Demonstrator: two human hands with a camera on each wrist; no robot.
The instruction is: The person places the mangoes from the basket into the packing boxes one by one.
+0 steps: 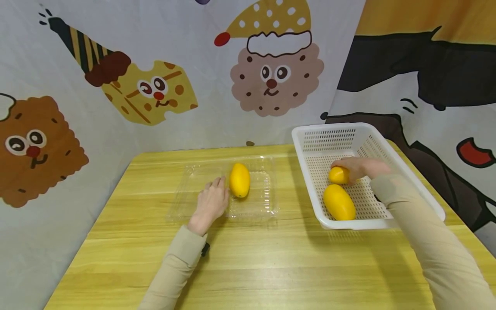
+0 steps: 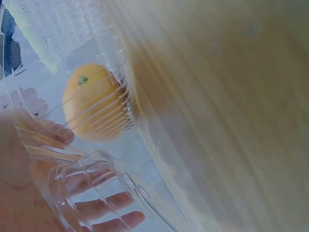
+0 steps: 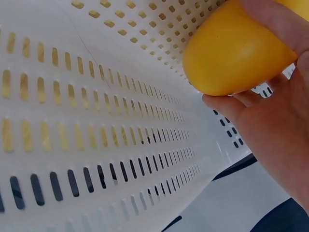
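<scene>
In the white basket, my right hand holds a yellow mango, its thumb and fingers around the fruit. A larger-looking yellow mango lies nearer the basket's front rim. To the left, an unfolded clear plastic clamshell container lies flat on the table. Another yellow mango sits in its right half. My left hand grips the container at its middle fold, just left of that mango. Through the plastic, the left fingers show on one side of the fold.
The perforated white basket stands at the right of the wooden table. A cloth with cartoon prints hangs behind the table and along its sides. A small dark object shows beside the left cuff.
</scene>
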